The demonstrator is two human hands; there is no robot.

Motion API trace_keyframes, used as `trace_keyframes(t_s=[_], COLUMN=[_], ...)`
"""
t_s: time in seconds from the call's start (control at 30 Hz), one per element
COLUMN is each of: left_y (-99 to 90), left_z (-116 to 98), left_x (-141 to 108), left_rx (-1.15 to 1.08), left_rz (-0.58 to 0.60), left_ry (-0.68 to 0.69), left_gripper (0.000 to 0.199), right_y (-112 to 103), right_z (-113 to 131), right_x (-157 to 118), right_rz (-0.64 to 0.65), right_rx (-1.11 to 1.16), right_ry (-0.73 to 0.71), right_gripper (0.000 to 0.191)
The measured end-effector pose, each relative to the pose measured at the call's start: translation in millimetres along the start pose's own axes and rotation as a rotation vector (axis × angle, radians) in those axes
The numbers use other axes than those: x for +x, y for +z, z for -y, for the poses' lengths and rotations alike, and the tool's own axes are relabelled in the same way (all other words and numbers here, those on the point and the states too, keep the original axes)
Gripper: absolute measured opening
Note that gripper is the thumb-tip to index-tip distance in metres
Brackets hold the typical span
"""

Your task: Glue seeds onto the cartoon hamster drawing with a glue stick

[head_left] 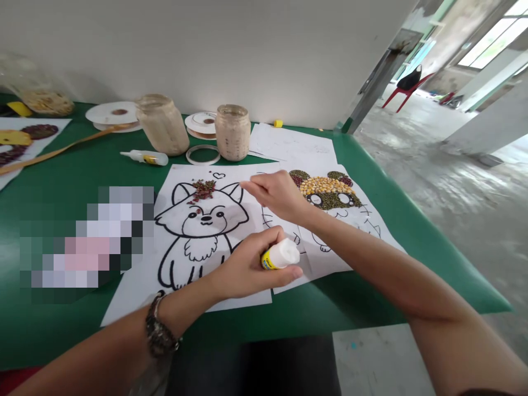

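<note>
My left hand (247, 264) is wrapped round a white glue bottle (284, 254) with a yellow and blue label, above the lower edge of the fox drawing (206, 225). Red and green beans (203, 190) lie in a small heap at the top of the fox's head. Over the drawing's right ear, my right hand (276, 192) is closed, its fingertips pressed together; whatever they hold is too small or hidden to name. To the right lies a second drawing (330, 195), partly covered with yellow corn and green and red beans, beneath my right forearm.
Behind the drawings stand two jars (163, 125) (233, 133), white spools (113, 114), a ring (203, 155) and a small glue bottle (144, 158). Another bean picture (25, 137) lies far left. A red chair (406, 91) stands beyond the table.
</note>
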State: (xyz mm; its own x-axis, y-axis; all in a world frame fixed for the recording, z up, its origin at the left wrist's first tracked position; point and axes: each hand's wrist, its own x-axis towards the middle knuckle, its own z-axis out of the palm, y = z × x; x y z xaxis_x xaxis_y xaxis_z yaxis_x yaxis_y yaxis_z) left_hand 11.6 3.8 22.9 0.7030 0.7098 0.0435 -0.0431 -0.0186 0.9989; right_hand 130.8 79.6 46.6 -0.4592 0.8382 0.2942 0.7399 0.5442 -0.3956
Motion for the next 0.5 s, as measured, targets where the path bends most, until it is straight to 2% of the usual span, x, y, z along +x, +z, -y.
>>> trace_keyframes(t_s=[0.03,0.1,0.17,0.2,0.3,0.4,0.5], left_y=[-0.6,-1.9,-3.0,-3.5,-4.5,-4.5,-4.2], left_z=[-0.1,1.0,3.4,4.7,7.3,7.6,7.4], left_x=[0.1,0.7,1.9,2.5,3.7,3.7,3.8], left_rx=[-0.007,-0.04,-0.084,-0.099,-0.103,-0.096,-0.078], left_rz=[-0.009,-0.019,-0.03,-0.035,-0.047,-0.045,-0.059], left_ry=[0.01,0.039,0.082,0.102,0.129,0.129,0.134], left_gripper=[0.028,0.029,0.029,0.029,0.027,0.027,0.028], right_y=[7.2,21.5,34.9,41.1,56.3,65.4,69.4], right_z=[-1.8,-8.2,-16.2,-19.9,-27.6,-29.8,-28.6], right_x=[12.4,36.2,56.7,65.2,81.8,87.3,87.5], right_rz=[-0.016,-0.041,0.064,0.103,0.199,0.236,0.221], right_rx=[0.035,0.082,0.109,0.111,0.08,0.057,0.053], right_ry=[-0.013,-0.056,-0.105,-0.127,-0.149,-0.149,-0.13], right_gripper=[0.042,0.029,0.008,0.007,0.021,0.022,0.02])
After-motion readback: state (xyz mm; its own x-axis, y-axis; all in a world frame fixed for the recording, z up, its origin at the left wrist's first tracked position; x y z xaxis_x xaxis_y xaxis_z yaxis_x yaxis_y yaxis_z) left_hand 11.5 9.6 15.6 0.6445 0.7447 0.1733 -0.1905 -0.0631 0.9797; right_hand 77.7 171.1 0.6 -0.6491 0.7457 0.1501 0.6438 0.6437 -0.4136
